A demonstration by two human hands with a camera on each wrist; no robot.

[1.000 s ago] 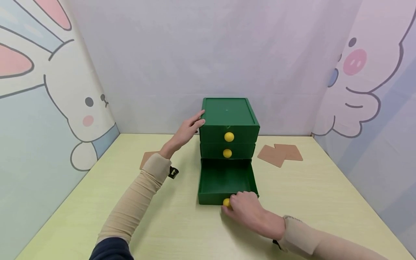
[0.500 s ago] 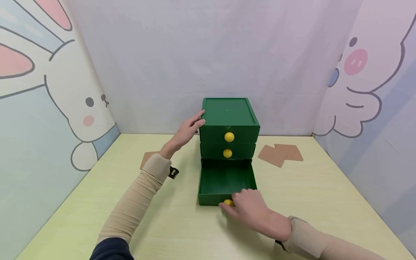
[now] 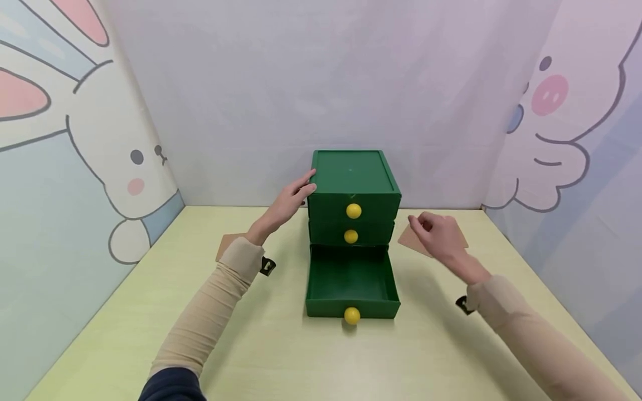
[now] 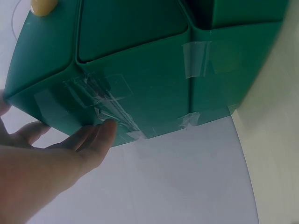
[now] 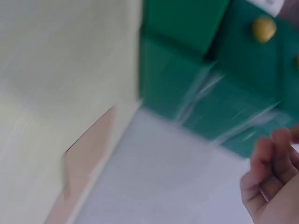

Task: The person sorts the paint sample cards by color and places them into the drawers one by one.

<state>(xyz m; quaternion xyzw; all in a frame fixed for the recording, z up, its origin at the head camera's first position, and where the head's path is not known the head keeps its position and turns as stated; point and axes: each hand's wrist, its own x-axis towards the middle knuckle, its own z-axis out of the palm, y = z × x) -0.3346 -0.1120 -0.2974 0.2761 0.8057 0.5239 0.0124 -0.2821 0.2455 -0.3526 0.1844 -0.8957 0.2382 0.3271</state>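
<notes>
A green drawer cabinet (image 3: 353, 170) with yellow knobs stands on the table. Its bottom drawer (image 3: 321, 308) is pulled out, with nothing inside and its yellow knob (image 3: 352, 316) facing front; the two drawers above are closed. My left hand (image 3: 285, 205) rests on the cabinet's upper left side, thumb near the top front corner. In the left wrist view its fingertips touch the taped green side wall (image 4: 159, 102). My right hand (image 3: 441, 236) is in the air to the right of the cabinet, fingers loosely curled and holding nothing.
Brown flat cards (image 3: 412, 239) lie on the table (image 3: 251, 345) at the right, partly hidden behind the right hand. Another brown card (image 3: 228, 245) lies at the left, partly behind the left forearm. Light cloth walls with cartoon animals enclose the back and sides.
My right hand has let go of the bottom drawer's knob and moved up and right, over the brown cards. The drawer stays pulled out. My left hand has not moved.
</notes>
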